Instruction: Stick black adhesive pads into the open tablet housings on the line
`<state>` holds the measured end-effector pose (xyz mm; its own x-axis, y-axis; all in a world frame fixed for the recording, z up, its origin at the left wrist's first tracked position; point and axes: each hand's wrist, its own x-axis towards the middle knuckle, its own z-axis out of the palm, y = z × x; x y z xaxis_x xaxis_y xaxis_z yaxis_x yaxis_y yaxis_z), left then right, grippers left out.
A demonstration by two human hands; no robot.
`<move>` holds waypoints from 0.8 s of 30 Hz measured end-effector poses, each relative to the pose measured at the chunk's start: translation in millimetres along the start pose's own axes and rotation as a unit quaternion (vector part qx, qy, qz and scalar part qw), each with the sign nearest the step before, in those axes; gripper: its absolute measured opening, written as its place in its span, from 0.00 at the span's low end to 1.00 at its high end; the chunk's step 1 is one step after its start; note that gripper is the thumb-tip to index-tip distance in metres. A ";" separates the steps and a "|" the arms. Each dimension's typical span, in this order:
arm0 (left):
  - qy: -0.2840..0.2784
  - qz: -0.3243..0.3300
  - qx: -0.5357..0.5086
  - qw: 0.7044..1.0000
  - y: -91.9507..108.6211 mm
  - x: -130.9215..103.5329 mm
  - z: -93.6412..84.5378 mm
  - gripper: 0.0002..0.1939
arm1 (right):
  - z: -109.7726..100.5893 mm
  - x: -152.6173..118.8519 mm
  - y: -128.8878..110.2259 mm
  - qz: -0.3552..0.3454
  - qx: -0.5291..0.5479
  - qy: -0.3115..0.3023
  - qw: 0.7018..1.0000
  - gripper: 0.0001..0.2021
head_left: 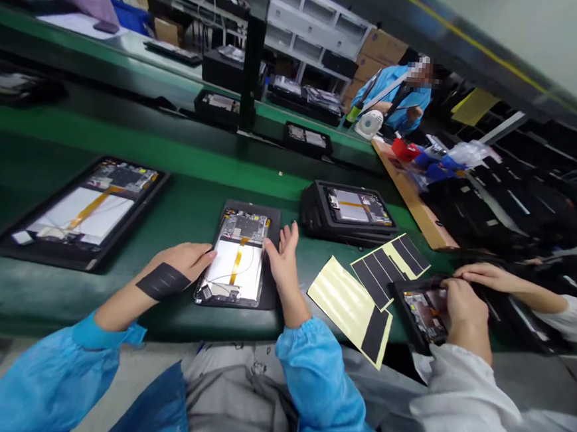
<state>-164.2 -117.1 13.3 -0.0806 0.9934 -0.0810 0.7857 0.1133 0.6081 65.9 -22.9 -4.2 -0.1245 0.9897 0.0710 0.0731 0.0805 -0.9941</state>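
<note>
1. Bracketing the open device (248, 276) at the centre of the frame: my left hand (187, 261) is half-curled with its fingertips at the left edge, and whether they pinch it I can't tell; my right hand (284, 259) is spread wide, thumb by the right edge, gripping nothing.
2. First danger, the thin wire (251, 261) looping loosely over the white panel: a thumb sliding inward could snag it and tug a joint loose.
3. Eyes on the lower-left corner: a small block (206, 292) sits at the rim, and a sideways nudge could knock it.
4. Then there's the black strip (163, 281) across the back of my left hand and wrist. If it's sticky, brushing it on bare boards could spell trouble.
5. Edges now! Device and black pad (271, 296) lie close to the near edge of the green bench (183, 214); a pull towards me has little margin.
6. Crowded on the right: yellow sheets (340, 286) beside my forearm, a stack (351, 211) above them, a co-worker's hand (467, 311) beyond. A swinging elbow could drag the sheets.
7. Best room: centre-left, bare green towards the larger device (106, 218).
</note>
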 end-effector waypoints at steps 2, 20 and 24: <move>0.025 -0.005 -0.006 1.000 -2.6 -15.3 0.9 0.27 | -8.9 0.8 -5.0 0.000 0.003 -0.012 1.000 0.47; 0.136 0.030 -0.214 0.967 69.6 -95.4 57.3 0.14 | -34.8 -111.5 -50.8 -0.013 0.002 -0.164 0.986 0.28; 0.122 -0.013 -0.327 0.937 93.2 -88.3 74.3 0.19 | -46.0 -104.3 -52.2 -0.093 -0.046 -0.117 0.988 0.31</move>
<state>-38.2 -195.4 18.5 -0.2955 0.9548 0.0313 0.2435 0.0436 0.9689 120.6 -124.9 44.0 -0.3690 0.9029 0.2203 0.1152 0.2797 -0.9532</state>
